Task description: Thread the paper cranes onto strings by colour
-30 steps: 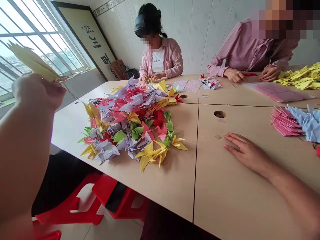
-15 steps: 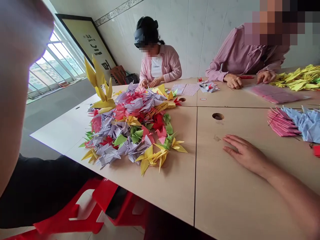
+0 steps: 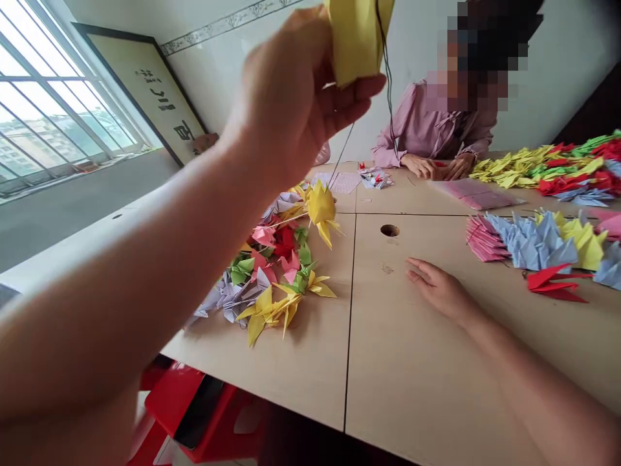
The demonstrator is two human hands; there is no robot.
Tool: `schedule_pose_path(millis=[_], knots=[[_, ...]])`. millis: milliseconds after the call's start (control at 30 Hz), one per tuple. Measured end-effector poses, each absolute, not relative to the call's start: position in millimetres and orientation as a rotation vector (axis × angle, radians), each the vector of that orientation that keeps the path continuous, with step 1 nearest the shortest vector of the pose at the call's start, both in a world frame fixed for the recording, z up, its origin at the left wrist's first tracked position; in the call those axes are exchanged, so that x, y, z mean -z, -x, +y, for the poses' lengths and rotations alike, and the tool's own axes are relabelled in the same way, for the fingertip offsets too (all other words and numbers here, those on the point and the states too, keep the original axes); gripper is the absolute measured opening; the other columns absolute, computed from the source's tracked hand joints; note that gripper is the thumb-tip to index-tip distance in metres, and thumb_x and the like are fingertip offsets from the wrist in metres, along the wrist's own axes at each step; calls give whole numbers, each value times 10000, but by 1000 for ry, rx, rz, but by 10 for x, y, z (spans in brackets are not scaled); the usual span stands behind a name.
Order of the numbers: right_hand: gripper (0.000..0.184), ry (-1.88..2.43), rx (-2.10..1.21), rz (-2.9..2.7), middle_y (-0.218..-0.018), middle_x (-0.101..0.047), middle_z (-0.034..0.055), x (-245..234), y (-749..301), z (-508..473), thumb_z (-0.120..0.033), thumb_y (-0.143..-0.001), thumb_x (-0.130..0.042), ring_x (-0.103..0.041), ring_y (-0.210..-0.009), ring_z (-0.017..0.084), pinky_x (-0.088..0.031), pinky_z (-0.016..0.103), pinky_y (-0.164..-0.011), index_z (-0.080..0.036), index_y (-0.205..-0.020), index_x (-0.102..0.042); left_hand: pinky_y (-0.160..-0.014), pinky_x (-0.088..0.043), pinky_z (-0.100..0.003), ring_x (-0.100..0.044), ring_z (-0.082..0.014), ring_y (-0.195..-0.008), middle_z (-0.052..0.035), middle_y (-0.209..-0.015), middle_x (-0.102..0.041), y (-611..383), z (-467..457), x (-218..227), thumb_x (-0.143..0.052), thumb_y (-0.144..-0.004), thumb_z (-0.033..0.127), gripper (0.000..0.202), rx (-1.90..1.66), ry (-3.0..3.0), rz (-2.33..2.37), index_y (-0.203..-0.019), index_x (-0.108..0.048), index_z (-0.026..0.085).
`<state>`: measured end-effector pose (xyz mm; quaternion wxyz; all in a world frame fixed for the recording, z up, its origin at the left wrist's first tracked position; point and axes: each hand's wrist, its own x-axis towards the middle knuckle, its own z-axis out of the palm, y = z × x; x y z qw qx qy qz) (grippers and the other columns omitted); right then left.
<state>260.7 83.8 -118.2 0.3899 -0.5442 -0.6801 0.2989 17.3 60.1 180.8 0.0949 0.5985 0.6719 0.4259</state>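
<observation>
My left hand [image 3: 291, 90] is raised high in front of the camera, pinching a yellow folded paper piece [image 3: 356, 35] from which a dark thread [image 3: 388, 90] hangs. Lower on the thread a yellow paper crane [image 3: 321, 210] dangles just above the table. Beneath my left arm lies a heap of coloured paper cranes [image 3: 269, 275], partly hidden by the arm. My right hand [image 3: 439, 288] rests flat and empty on the beige table [image 3: 412, 362], fingers spread, to the right of the heap.
Stacks of pink, blue and yellow cranes [image 3: 533, 239] lie at the right, with more yellow and red ones [image 3: 528, 165] behind. A person in a pink shirt [image 3: 427, 133] works at the far side. A cable hole [image 3: 389, 230] is in the table. Red stools [image 3: 194, 414] stand below.
My left hand swung from the far left up and across to the top centre, lifting the yellow cranes on the thread. The view turned right. My right hand stayed flat on the table.
</observation>
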Motion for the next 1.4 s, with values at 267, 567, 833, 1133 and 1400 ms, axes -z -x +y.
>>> schedule_pose_path(millis=[267, 567, 833, 1133, 1400], knots=[[520, 1389, -914, -1287, -1152, -647, 155, 1077, -2791, 928, -614, -863, -375, -616, -1086, 273, -554, 421, -845, -194, -1096, -572, -611, -514, -256, -625, -122, -681, 5, -839, -659, -720, 237, 25, -346, -942, 289, 195, -764, -2386, 1332, -975, -511, 191], [490, 1278, -1178, -1762, -1212, -632, 101, 688, -2634, 622, -553, -815, -555, -567, -1156, 266, -480, 437, -957, -226, -1179, -593, -943, -456, -303, -560, -173, -1081, -74, -1178, -608, -418, 65, 476, -399, -922, 227, 229, -730, -2577, 1256, -1102, -535, 186], [275, 1210, -217, -2521, -1032, -697, 120, 739, -2129, 279, -225, -822, -616, -634, -964, 278, -437, 503, -933, -136, -1079, -649, -851, -453, -339, -582, -249, -980, -83, -975, -689, 678, 764, 238, -462, -741, 93, 343, -199, -2414, 1944, -1024, -636, 175], [239, 1243, -527, -2188, -762, -693, 39, 686, -2201, 340, -288, -900, -477, -633, -706, 186, -488, 303, -673, -196, -843, -690, -624, -393, -242, -578, -174, -683, -32, -697, -668, 774, 857, 241, -513, -671, 188, 203, -19, -2335, 1844, -738, -703, 208], [336, 1593, -582, -1605, -601, -608, 16, 621, -2614, 577, -472, -812, -532, -606, -595, 173, -428, 237, -504, -190, -892, -697, -540, -346, -233, -483, -129, -526, 0, -553, -598, 783, 829, 53, -474, -752, 327, 303, -390, -2105, 1969, -792, -730, 170]])
